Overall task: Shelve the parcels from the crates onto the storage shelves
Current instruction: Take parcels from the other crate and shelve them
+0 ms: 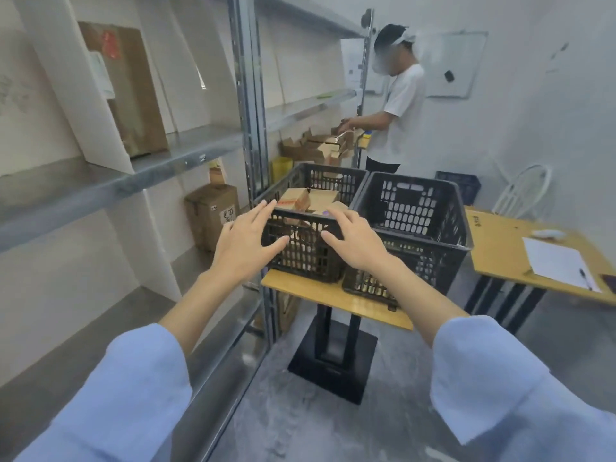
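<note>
Black perforated plastic forms the two crates set side by side on the small wooden table (320, 295). The left crate (305, 256) stands at the table's left edge, and the right crate (416, 208) is set against it toward the right edge. Cardboard parcels (295, 200) are seen inside the left crate, just below its rim. The step in hand is judged to be the reach for a parcel. The left hand (246, 241) and right hand (356, 241) are held with fingers spread before the near wall, and nothing is gripped; contact with the wall cannot be told. Next, both hands are to be lifted over the rim, one parcel gripped and carried left to the storage shelves (100, 181).
</note>
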